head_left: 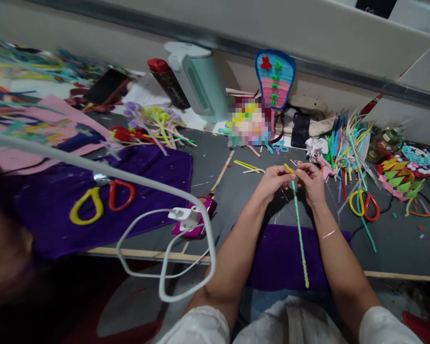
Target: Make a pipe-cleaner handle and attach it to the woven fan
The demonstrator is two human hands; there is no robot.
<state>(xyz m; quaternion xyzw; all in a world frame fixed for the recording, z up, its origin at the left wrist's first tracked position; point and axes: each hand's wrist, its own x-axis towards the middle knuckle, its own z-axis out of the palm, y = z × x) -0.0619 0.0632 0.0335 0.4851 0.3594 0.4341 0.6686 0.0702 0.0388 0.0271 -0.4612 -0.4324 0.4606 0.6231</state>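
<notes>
My left hand [274, 181] and my right hand [312, 182] meet above the dark table, fingers pinched together. Between them they grip the top of a long, thin green pipe cleaner [298, 217], which has yellow at both ends. It hangs straight down toward me, past a folded purple cloth [279, 253] at the table's front edge. Close to my left hand lie short loose pipe cleaner pieces [246, 166], yellow and pale. Right of my right hand are scissors [371, 208] with yellow and red handles.
A pale green kettle [200, 81] and a dark bottle [167, 83] stand at the back. Bundled pipe cleaners [344, 143] lie at right. A white cable [161, 184] loops across the left, by a magenta power block [208, 208]. Another person [7, 234] is at far left.
</notes>
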